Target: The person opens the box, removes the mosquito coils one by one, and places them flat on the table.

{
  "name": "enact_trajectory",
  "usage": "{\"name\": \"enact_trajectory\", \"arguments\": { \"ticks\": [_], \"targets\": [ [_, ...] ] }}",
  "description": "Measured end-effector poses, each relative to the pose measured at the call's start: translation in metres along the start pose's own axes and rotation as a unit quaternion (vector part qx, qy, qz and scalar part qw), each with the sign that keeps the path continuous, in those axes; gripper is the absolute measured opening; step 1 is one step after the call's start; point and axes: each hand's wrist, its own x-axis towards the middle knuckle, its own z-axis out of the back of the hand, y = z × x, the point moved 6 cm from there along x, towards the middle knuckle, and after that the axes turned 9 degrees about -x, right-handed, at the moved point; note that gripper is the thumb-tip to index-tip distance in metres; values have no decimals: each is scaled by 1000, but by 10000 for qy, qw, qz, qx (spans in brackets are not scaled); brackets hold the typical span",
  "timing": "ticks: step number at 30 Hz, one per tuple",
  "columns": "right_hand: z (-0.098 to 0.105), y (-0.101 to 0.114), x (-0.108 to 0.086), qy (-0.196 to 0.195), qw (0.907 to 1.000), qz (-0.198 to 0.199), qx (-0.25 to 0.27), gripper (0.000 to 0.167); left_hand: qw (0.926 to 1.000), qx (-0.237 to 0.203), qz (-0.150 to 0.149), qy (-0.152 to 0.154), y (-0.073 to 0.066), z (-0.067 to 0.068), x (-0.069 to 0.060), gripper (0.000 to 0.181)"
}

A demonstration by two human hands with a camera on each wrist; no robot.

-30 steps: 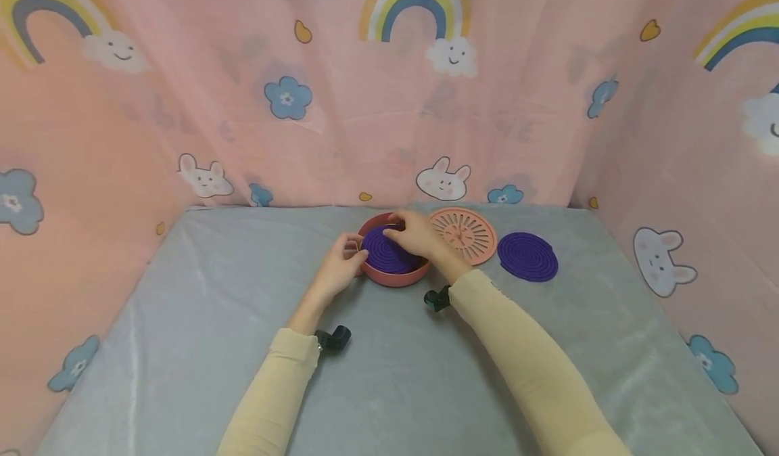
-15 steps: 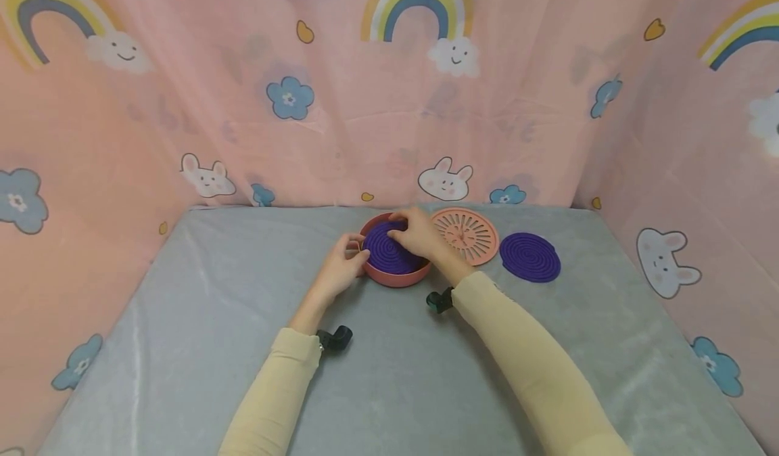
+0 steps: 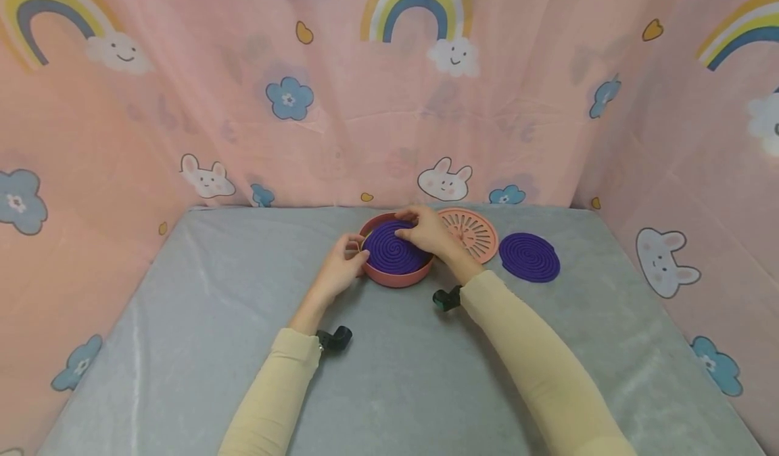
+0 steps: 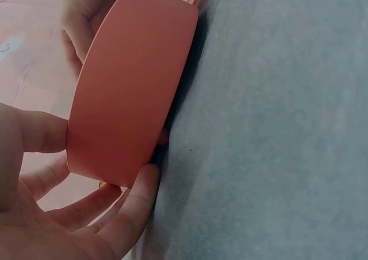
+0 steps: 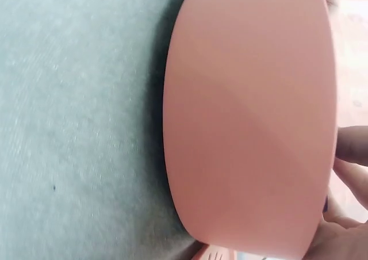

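A round salmon-pink mosquito coil box (image 3: 398, 280) stands on the grey cloth, with a purple mosquito coil (image 3: 394, 252) lying in its mouth. My left hand (image 3: 336, 266) grips the box at its left side. In the left wrist view its thumb is at the rim and its fingers (image 4: 141, 194) reach low on the wall. My right hand (image 3: 429, 231) reaches over the far right of the box and holds the coil at its edge between thumb and fingers. In the right wrist view the box wall (image 5: 250, 116) hides most of that grip.
A slotted round pink lid (image 3: 473, 236) lies right behind the box, partly covered by my right hand. Further right a second purple coil (image 3: 529, 257) lies flat on the cloth (image 3: 389, 375). Patterned pink curtain (image 3: 341, 145) encloses the back and sides.
My right hand has shifted slightly to the right, and the coil has moved a little right within the box mouth. The left hand keeps its hold on the box.
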Motion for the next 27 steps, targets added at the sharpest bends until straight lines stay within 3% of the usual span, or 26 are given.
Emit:
{"name": "enact_trajectory", "arguments": {
  "ticks": [10, 27],
  "targets": [
    [3, -5, -6, 450, 9967, -479, 483, 40, 10000, -40, -39, -50, 1, 0, 1, 35],
    [20, -4, -16, 313, 9939, -644, 843, 41, 10000, -25, -84, -12, -1, 0, -2, 36]
  ]
}}
